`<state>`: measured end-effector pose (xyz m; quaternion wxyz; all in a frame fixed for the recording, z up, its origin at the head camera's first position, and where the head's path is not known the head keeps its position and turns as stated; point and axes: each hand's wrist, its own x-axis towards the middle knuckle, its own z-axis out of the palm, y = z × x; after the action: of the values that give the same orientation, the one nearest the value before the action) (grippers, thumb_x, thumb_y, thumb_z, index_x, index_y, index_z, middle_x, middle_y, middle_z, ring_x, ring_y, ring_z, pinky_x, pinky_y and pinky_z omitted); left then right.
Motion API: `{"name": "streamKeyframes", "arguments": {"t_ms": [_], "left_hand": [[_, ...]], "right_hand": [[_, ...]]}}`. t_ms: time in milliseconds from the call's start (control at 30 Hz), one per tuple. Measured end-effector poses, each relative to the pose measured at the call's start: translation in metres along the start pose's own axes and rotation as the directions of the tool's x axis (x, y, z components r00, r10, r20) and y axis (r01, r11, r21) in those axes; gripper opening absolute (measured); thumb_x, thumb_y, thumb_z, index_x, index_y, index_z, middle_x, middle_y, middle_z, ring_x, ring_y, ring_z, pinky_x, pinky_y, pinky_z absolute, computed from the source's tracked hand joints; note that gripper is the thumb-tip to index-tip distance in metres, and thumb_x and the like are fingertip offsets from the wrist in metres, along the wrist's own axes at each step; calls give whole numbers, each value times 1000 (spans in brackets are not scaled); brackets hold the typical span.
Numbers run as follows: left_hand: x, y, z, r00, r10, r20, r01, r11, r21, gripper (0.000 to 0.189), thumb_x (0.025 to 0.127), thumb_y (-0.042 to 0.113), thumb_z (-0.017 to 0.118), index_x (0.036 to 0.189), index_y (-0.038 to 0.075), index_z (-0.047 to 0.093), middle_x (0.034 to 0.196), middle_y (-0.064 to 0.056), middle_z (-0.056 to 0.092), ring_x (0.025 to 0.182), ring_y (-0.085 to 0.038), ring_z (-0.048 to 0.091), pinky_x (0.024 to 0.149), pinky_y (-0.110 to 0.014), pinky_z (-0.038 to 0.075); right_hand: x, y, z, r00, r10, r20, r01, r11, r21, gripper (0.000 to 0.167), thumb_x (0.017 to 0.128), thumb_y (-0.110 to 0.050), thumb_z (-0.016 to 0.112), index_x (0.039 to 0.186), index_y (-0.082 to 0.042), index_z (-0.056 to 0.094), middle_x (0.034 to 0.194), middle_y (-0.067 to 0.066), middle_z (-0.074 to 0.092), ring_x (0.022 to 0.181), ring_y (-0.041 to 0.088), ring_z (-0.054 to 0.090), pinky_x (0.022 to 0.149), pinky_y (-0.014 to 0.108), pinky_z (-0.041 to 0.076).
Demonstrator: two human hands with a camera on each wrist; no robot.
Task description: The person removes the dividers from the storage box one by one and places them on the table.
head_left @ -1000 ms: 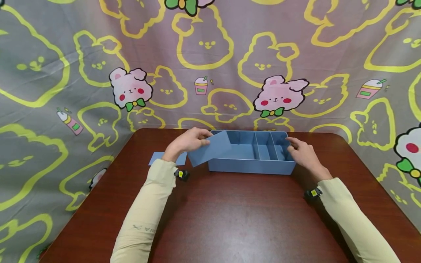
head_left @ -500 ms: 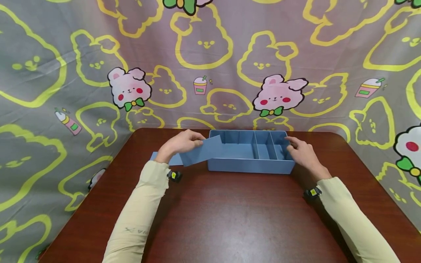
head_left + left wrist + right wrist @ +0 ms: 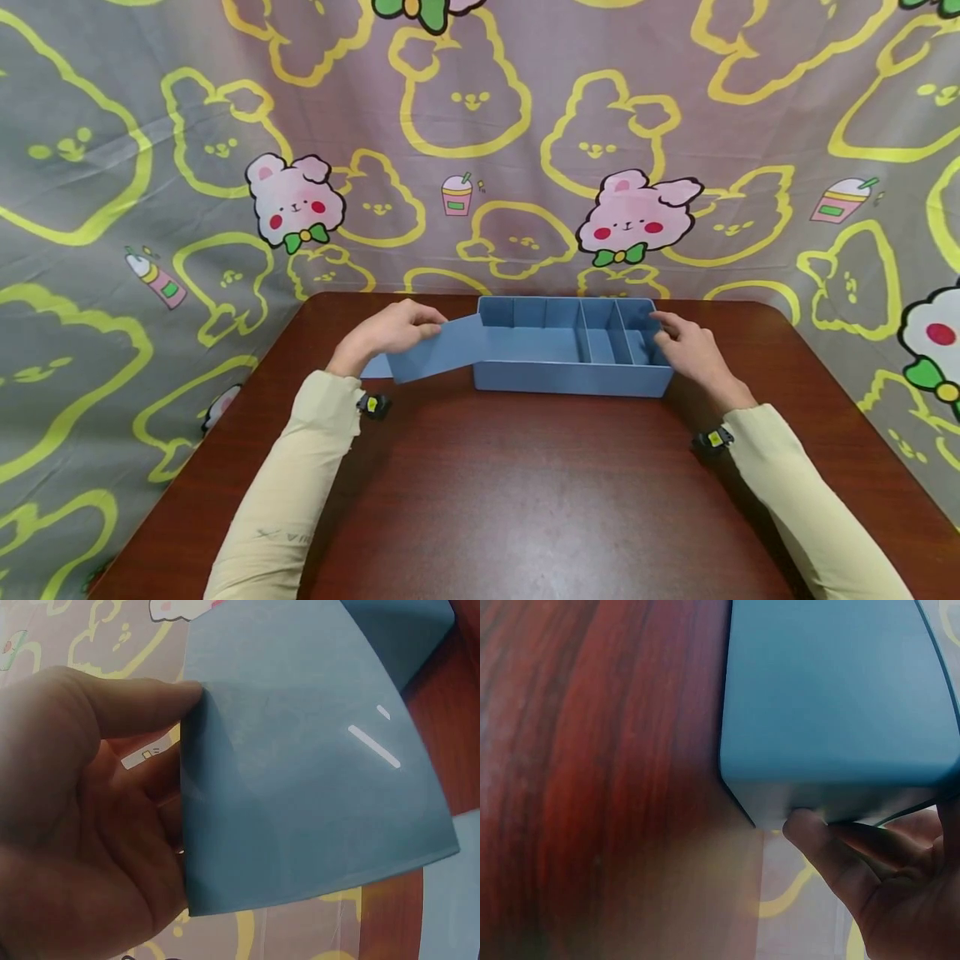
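Our left hand has its fingers pinched on a blue card, up over the counter by the box's left end. Another blue card lies flat toward the far left corner. We see the blue box near the middle of the far edge. Our right hand touches its right end; we can't tell if those fingers clamp it.

Arms reach forward, left fingers pinching, right fingers bent.
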<state>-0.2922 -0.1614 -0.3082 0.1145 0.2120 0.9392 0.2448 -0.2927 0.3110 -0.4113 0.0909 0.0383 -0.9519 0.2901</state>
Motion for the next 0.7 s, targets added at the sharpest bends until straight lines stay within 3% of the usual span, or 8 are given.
{"name": "streamKeyframes", "arguments": {"t_ms": [267, 467, 700], "left_hand": [[-13, -11, -2, 999, 15, 29, -16, 999, 32, 34, 101, 20, 53, 132, 10, 63, 133, -12, 63, 122, -29, 58, 100, -49, 47], [-20, -25, 1, 997, 8, 71, -10, 999, 39, 34, 102, 20, 53, 133, 10, 62, 132, -12, 63, 120, -29, 60, 97, -48, 49], [-24, -37, 1, 998, -3, 69, 0, 999, 48, 33, 102, 18, 52, 131, 8, 63, 130, -14, 64, 117, -29, 60, 93, -46, 50]], "right_hand": [[-1, -1, -1, 1000, 2, 0, -2, 1000, 4, 47, 99, -18, 40, 143, -7, 48, 137, 31, 53, 61, 24, 47, 64, 34, 40], [-1, -3, -1, 1000, 7, 3, -7, 1000, 4, 47, 98, -19, 40, 143, -7, 48, 137, 31, 53, 74, 27, 54, 69, 37, 40], [-2, -2, 0, 1000, 10, -3, -10, 1000, 3, 46, 99, -18, 40, 143, -8, 48, 136, 31, 54, 73, 27, 55, 67, 35, 41]]}}
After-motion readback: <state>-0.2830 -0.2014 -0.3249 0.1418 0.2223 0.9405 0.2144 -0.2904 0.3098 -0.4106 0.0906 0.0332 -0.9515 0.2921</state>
